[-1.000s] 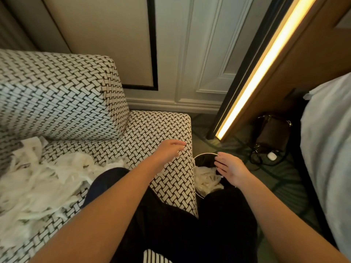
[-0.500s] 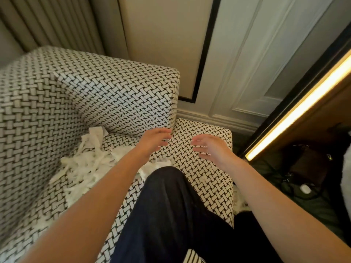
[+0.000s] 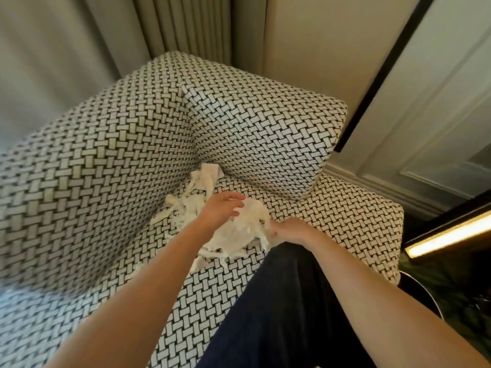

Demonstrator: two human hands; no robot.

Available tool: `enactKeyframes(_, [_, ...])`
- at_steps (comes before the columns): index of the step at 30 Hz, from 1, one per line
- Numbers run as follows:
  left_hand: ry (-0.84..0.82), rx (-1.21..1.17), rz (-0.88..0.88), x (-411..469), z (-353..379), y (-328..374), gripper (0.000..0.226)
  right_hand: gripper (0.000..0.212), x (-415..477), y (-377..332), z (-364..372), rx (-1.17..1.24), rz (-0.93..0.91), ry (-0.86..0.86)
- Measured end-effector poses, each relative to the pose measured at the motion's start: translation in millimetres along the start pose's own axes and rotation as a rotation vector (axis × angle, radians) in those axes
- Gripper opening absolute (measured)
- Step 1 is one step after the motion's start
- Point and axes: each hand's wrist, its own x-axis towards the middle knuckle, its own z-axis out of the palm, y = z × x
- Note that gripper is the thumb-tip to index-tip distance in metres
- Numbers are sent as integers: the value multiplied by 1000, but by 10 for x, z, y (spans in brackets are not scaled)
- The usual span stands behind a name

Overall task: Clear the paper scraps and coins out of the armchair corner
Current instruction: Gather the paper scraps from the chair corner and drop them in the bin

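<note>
Two hands on paper scraps (image 3: 233, 236) near armchair corner (image 3: 195, 152): left (image 3: 221, 212) loose-fingered, right (image 3: 291, 231) grip unclear.

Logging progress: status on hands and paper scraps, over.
Left hand resting atop white torn paper scraps; right hand against pile's side, grip unclear. Scraps in black-and-white woven armchair corner. No coins visible.

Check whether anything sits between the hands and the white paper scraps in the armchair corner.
Nothing visible does. The left hand rests on top of the pile of white shredded paper scraps, and the right hand touches its right edge, on the seat of the black-and-white woven armchair.
</note>
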Motion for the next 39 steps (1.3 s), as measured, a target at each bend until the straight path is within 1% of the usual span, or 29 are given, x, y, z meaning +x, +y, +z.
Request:
enactKeyframes(1, [2, -13, -4, -20, -16, -41, 14, 67, 26, 11, 6, -29, 42, -7])
enactKeyframes(2, [2, -20, -9, -44, -22, -78, 13, 67, 48, 24, 3, -40, 71, -21])
enactKeyframes(4, [4, -31, -24, -76, -46, -149, 13, 54, 57, 1, -19, -23, 106, -90])
enactKeyframes(6, [4, -46, -36, -90, -51, -205, 13, 46, 62, -24, -42, -29, 115, -154])
enactKeyframes(8, [9, -69, -50, -96, -44, -248, 14, 42, 52, -49, -40, -32, 117, -153])
enactKeyframes(10, [7, -87, -58, -87, -23, -278, 15, 42, 29, -61, -38, -31, 108, -107])
enactKeyframes(13, [0, -108, -75, -71, 25, -320, 16, 47, -11, -21, -30, 46, 102, 7])
enactKeyframes(14, [3, -116, -83, -62, 35, -330, 16, 42, -18, -10, -23, 102, 86, 56])
enactKeyframes(16, [0, -130, -92, -39, 57, -346, 15, 25, -15, 34, -19, 230, 20, 186])
enactKeyframes(17, [-3, -137, -93, -28, 65, -347, 15, 22, -19, 57, -21, 279, -17, 259])
enactKeyframes(19, [0, -150, -79, -1, 69, -337, 15, 29, -29, 98, -18, 323, -100, 391])
enactKeyframes(22, [29, -156, -38, 63, 33, -303, 16, 21, -72, 128, -1, 311, -213, 559])
enactKeyframes(24, [90, -163, 28, 143, -21, -284, 17, 26, -73, 127, 8, 297, -263, 657])
enactKeyframes(26, [198, -153, 105, 224, -81, -275, 19, 25, -73, 120, 17, 287, -324, 749])
enactKeyframes(28, [311, -78, 161, 339, -150, -262, 25, 21, -69, 101, 23, 337, -385, 828])
enactKeyframes(30, [360, 19, 183, 457, -217, -254, 31, 17, -101, 103, 46, 362, -453, 902])
enactKeyframes(33, [348, 190, 193, 738, -325, -301, 31, 16, -85, 96, 86, 318, -525, 1005])
enactKeyframes(35, [301, 325, 175, 897, -381, -342, 34, 16, -74, 75, 118, 308, -564, 1037])
enactKeyframes(39, [45, 526, 18, 1039, -417, -343, 36, 16, -53, 51, 158, 266, -636, 1094])
